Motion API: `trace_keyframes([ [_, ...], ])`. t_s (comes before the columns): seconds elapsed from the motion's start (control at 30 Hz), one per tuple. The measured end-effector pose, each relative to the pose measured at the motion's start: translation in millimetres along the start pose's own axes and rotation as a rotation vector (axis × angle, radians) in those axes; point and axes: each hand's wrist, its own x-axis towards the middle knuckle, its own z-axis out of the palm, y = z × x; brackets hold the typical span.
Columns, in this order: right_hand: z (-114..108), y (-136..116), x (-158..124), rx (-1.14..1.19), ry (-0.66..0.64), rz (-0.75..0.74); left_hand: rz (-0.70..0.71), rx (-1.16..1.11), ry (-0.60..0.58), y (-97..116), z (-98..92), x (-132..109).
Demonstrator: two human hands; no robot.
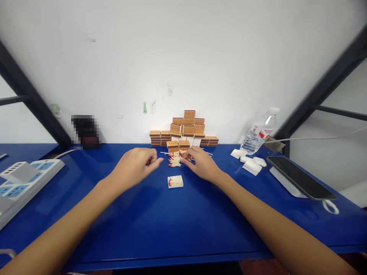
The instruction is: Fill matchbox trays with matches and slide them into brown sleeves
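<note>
A loose pile of red-tipped matches [175, 159] lies on the blue desk. My right hand [198, 162] is at the pile's right side, thumb and fingers closed on matches; exactly how many is hidden. Left of the pile hovers my left hand [137, 162], its fingers curled and thumb pointing at the matches; whatever those fingers may hold is out of sight. Nearer to me is a white matchbox tray [176, 184] partly filled with matches, touched by neither hand. Behind the pile, orange-brown matchboxes [188, 130] are stacked in a stepped shape against the wall.
On the right stand a clear water bottle [259, 131], several white pieces [252, 166] and a dark phone [299, 177] resting on a white block. A power strip [28, 179] with a plugged-in charger lies at left. Dark metal posts flank the blue desk [183, 229].
</note>
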Motion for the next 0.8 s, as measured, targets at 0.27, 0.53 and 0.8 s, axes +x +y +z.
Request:
trace_keyframes([
  [0.27, -3.3, 2.7, -0.3, -0.029, -0.066, 0.024, -0.082, -0.082, -0.114, -59.2, 43.3, -1.5],
  [0.53, -15.8, 1.9, -0.1, -0.055, -0.224, 0.119, -0.046, -0.263, -0.039, -38.7, 54.6, -6.6],
  [0.8, -11.3, 6.3, -3.2, -0.016, -0.264, 0.113, 0.053, -0.280, -0.085, -17.0, 52.5, -13.3],
])
